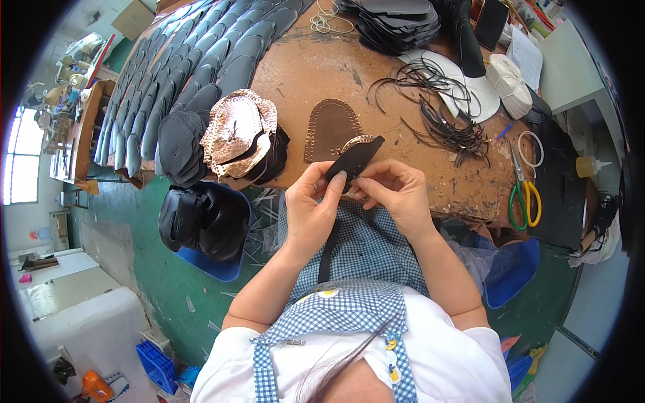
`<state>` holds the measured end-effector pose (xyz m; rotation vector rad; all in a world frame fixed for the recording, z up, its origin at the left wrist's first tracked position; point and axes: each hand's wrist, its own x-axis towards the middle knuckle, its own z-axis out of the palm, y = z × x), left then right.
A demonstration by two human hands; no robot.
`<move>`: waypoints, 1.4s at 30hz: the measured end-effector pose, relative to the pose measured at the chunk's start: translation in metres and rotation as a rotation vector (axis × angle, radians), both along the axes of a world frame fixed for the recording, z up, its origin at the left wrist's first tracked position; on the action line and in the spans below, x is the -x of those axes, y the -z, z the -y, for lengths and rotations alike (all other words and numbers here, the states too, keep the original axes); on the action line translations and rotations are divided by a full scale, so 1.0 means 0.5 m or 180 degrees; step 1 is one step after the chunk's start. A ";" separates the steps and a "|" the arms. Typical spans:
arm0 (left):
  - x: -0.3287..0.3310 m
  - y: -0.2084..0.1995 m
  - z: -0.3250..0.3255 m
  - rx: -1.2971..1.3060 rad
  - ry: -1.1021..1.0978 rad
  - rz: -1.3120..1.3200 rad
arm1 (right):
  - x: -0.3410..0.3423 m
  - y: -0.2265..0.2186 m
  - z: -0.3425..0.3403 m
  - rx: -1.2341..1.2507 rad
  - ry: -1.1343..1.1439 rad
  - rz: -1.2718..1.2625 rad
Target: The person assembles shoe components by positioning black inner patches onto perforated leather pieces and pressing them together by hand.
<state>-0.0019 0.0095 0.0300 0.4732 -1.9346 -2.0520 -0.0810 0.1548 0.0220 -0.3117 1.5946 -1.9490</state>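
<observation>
Close to the table's front edge, my left hand (314, 201) pinches a black curved leather piece (355, 161) between thumb and fingers, tilted up to the right. My right hand (398, 197) is closed in a pinch at the lower edge of that piece; what its fingertips hold is too small to make out. Just beyond my hands lies a brown rounded leather piece (328, 124) with small holes along its border. A gold-edged piece (363, 141) shows partly behind the black one, which covers the rest of it.
Left stands a stack of shiny gold pieces (238, 124) beside dark pieces (180, 144); many overlapping grey pieces (201, 60) lie beyond. Thin black strips (443, 127) lie to the right, near scissors (523, 195). Below the table are blue bins (222, 269), one with black pieces (201, 218).
</observation>
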 end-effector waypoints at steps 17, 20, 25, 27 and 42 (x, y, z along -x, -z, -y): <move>-0.008 0.001 -0.013 0.0835 -0.0071 -0.0097 | -0.004 -0.015 0.007 -0.0107 0.0261 -0.0109; -0.010 0.000 -0.020 0.1328 -0.0135 -0.0352 | -0.007 -0.020 0.004 -0.0080 0.0191 -0.0124; -0.009 0.002 -0.027 0.1373 -0.0093 -0.0553 | -0.011 -0.009 0.002 -0.0132 0.0337 -0.0334; -0.013 0.002 -0.022 0.0670 0.0065 -0.0372 | -0.014 -0.006 0.004 -0.0175 0.0403 -0.0428; 0.022 0.023 0.007 -0.0965 0.0542 0.0406 | -0.021 0.003 -0.013 0.0006 0.0186 -0.0581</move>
